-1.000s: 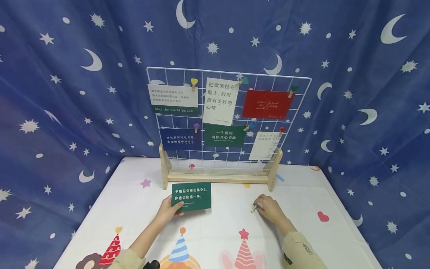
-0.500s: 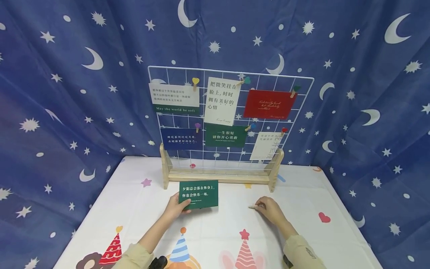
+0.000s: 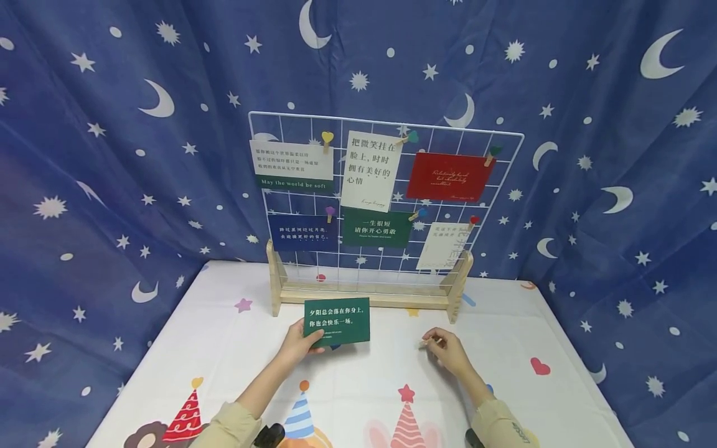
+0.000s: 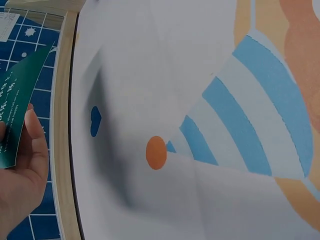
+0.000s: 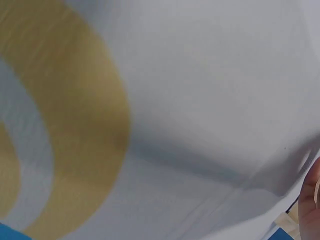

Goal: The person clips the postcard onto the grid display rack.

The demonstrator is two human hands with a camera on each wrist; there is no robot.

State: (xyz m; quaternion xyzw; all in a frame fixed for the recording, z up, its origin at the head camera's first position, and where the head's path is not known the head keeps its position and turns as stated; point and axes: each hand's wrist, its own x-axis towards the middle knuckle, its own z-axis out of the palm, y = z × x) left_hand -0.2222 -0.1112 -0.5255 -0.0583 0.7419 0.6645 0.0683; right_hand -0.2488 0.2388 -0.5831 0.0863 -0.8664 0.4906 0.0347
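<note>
My left hand (image 3: 300, 343) grips a green card (image 3: 342, 320) with white lettering by its left edge, thumb on the front. In the left wrist view the card (image 4: 20, 105) stands raised off the tablecloth, casting a shadow below. Over the right half of the table, my right hand (image 3: 450, 354) pinches a small wooden clothespin (image 3: 426, 342) between thumb and fingertips. Only part of that hand (image 5: 309, 200) shows at the right wrist view's edge. Behind both hands stands a white wire grid (image 3: 386, 274) with several cards clipped on, among them a red card (image 3: 450, 177).
The grid's wooden base (image 3: 364, 300) spans the table's back. Clothespins with coloured shapes, such as a yellow heart clip (image 3: 327, 138), hold the cards up. A starry blue curtain (image 3: 168, 205) hangs behind. The white tablecloth (image 3: 224, 348) carries printed party hats and shapes.
My left hand has carried the green card to the right and slightly up. The right hand has stayed near its place, turning the clothespin in its fingertips.
</note>
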